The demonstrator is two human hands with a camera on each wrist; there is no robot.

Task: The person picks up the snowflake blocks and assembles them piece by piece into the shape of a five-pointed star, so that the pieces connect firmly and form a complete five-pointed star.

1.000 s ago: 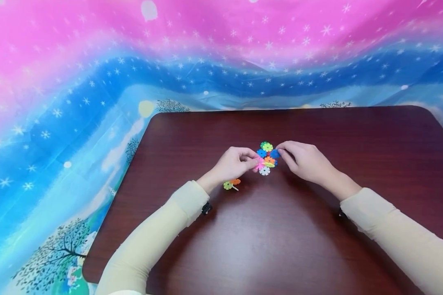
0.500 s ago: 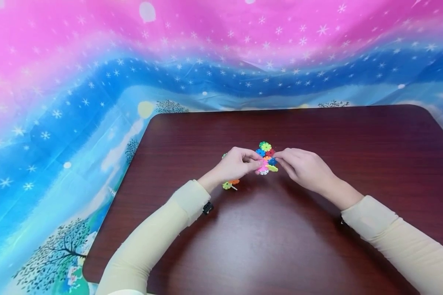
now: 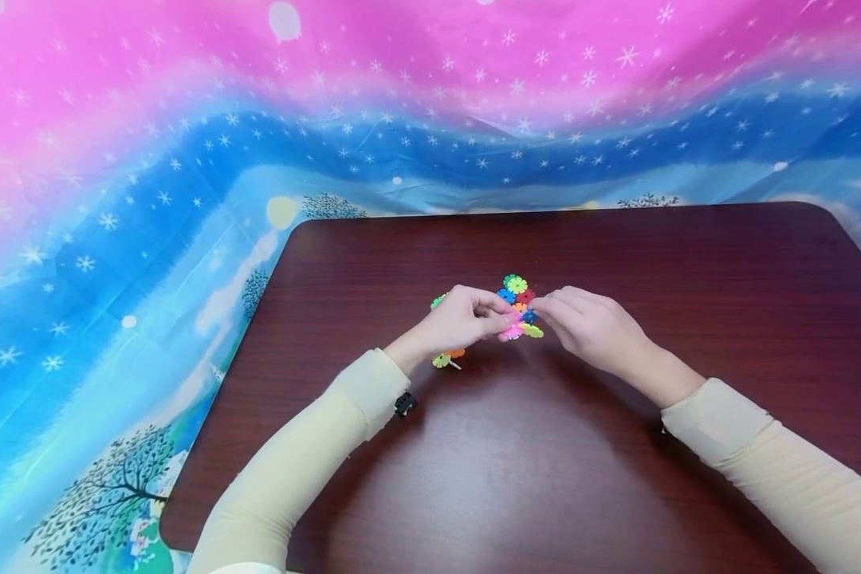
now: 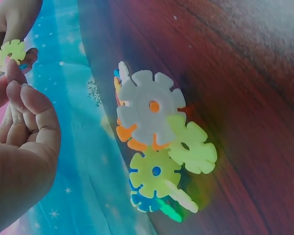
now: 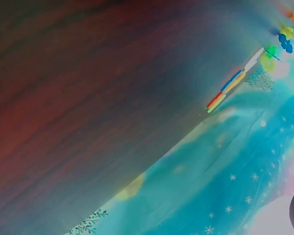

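Observation:
In the head view my left hand pinches a pink snowflake disc, a flat toy piece with a notched rim. My right hand meets it from the right, its fingertips pinching a blue snowflake disc. A yellow-green snowflake disc juts out tilted just below. Orange, red, blue and green discs crowd behind the fingers; which of them are joined is unclear. The left wrist view shows both hands together at the upper left, around a yellow-green disc.
Joined snowflake discs, including a pale grey one, stand on the dark wooden table beside my left hand. Narrow coloured pieces line up in the right wrist view. A patterned pink and blue cloth hangs behind the table.
My right hand has brought the blue disc slightly down and left against the pieces in my left hand. The yellow-green disc there has turned outward. Over the last half second, little has moved.

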